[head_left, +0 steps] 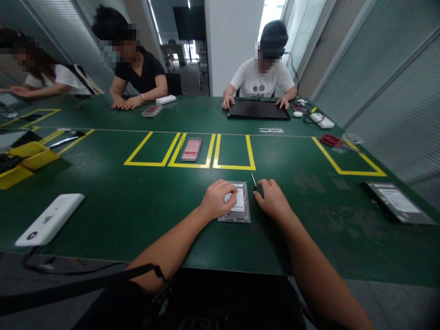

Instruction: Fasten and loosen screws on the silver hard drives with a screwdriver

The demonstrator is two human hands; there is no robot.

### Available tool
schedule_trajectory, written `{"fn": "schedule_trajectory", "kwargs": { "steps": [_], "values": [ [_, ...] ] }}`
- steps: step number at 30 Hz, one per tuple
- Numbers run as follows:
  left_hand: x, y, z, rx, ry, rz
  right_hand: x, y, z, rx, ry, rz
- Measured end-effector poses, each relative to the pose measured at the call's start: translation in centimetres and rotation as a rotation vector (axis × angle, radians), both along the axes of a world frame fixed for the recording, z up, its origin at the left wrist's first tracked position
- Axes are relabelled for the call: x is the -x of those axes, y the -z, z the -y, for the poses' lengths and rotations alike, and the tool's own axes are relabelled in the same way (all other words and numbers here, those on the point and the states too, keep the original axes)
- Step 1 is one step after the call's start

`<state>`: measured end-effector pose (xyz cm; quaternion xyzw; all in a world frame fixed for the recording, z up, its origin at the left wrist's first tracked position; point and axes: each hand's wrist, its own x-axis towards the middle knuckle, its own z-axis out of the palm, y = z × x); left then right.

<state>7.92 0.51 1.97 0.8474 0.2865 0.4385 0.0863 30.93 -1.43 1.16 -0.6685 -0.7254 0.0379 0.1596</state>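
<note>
A silver hard drive [240, 208] with a white label lies flat on the green table [137, 206] just in front of me. My left hand [218, 198] rests on its left half with the fingers curled down onto the label. My right hand [272, 198] sits just right of the drive, closed around a thin screwdriver [253, 179] whose metal shaft sticks out past the fingers, beside the drive's top right corner.
Yellow tape boxes [233, 151] mark the table middle; one holds a pink packet [191, 149]. A white power bank [50, 218] lies left, yellow bins [30, 156] far left, another drive [398, 201] right, red-handled tool [330, 140] and clear cup [352, 139] beyond. Three people sit opposite; one touches a black laptop [257, 110].
</note>
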Motion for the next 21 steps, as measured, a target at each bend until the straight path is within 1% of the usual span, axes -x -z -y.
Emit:
{"fn": "schedule_trajectory", "kwargs": {
  "steps": [8,16,21],
  "values": [
    [0.1,0.3,0.1,-0.04,0.065,0.028,1.3,-0.5,0.8,0.151,0.095,0.039],
    [0.4,0.6,-0.1,0.029,0.066,-0.027,1.8,-1.6,1.4,0.275,0.242,0.129],
    [0.2,0.6,-0.2,0.066,0.076,-0.09,2.0,-1.9,1.8,0.294,0.271,0.164]
  ]
}}
